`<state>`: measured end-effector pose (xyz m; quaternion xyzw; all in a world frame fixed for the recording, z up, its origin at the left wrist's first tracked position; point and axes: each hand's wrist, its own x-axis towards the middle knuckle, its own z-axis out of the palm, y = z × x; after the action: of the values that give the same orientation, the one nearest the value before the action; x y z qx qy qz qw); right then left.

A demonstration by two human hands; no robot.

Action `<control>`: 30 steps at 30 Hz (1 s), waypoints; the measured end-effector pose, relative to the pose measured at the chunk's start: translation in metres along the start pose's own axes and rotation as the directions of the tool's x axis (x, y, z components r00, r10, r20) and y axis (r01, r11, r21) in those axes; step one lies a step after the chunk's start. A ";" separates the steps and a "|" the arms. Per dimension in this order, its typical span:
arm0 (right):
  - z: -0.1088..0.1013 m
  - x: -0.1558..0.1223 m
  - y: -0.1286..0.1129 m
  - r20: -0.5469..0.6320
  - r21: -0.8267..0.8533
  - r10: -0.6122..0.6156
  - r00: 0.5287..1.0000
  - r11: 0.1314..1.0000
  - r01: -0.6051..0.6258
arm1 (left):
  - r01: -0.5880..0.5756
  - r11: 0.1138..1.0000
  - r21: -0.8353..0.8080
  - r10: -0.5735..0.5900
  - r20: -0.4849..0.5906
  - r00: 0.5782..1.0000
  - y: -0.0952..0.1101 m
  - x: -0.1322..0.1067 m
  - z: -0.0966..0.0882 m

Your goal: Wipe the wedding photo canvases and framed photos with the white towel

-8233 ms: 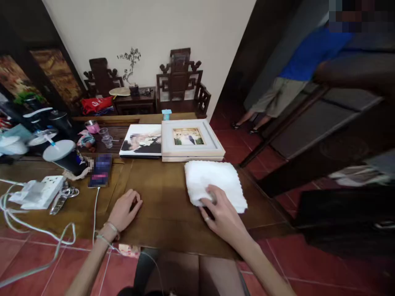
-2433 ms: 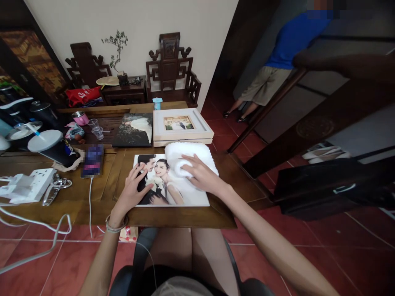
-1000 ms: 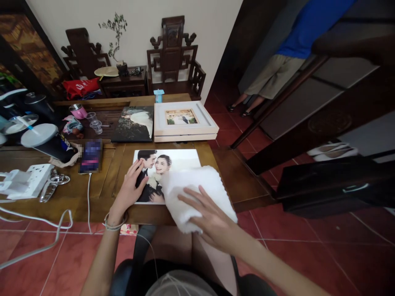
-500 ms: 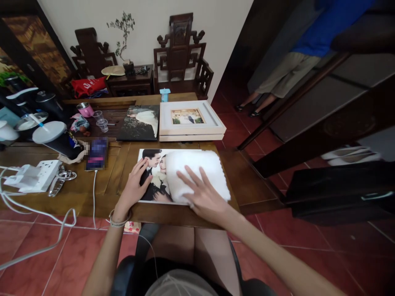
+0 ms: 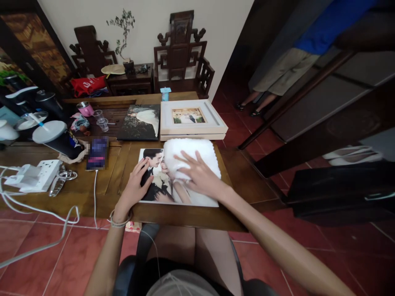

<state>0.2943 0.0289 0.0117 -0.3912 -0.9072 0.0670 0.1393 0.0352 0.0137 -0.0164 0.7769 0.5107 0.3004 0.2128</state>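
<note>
A large photo print (image 5: 162,187) of a couple lies flat near the table's front edge. My left hand (image 5: 134,187) rests on its left side, fingers stretched out and holding nothing. On the upper right part of the print is a folded white fluffy cloth (image 5: 206,151). My right hand (image 5: 200,174) lies flat on this cloth with its fingers spread. The cloth hides the print's upper right area, while its lower right part shows beneath my wrist.
Behind the print stand a dark photo panel (image 5: 140,123) and a pale wooden picture frame (image 5: 191,129). To the left are a phone (image 5: 97,153), a power strip (image 5: 46,174) with cables and a lidded cup (image 5: 54,139). Another person (image 5: 290,70) stands at the upper right.
My right hand and the white cloth have moved up and slightly left across the print, uncovering its lower right part. My left hand stays in almost the same place.
</note>
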 end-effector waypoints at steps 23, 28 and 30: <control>-0.009 -0.023 0.002 0.055 0.097 -0.015 0.998 0.995 0.010 | 0.016 1.000 -0.015 -0.016 0.019 1.000 0.000 0.000 -0.001; -0.008 0.005 0.034 0.005 0.065 0.031 1.000 0.997 -0.031 | 0.011 1.000 -0.026 -0.011 -0.002 1.000 -0.001 0.001 -0.001; -0.007 -0.004 0.025 0.005 0.082 0.038 0.999 0.996 -0.039 | 0.014 0.999 -0.030 -0.014 -0.018 1.000 -0.001 0.001 0.000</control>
<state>0.3169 0.0429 0.0120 -0.4024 -0.8963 0.1074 0.1524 0.0352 0.0152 -0.0168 0.7674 0.5135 0.3137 0.2216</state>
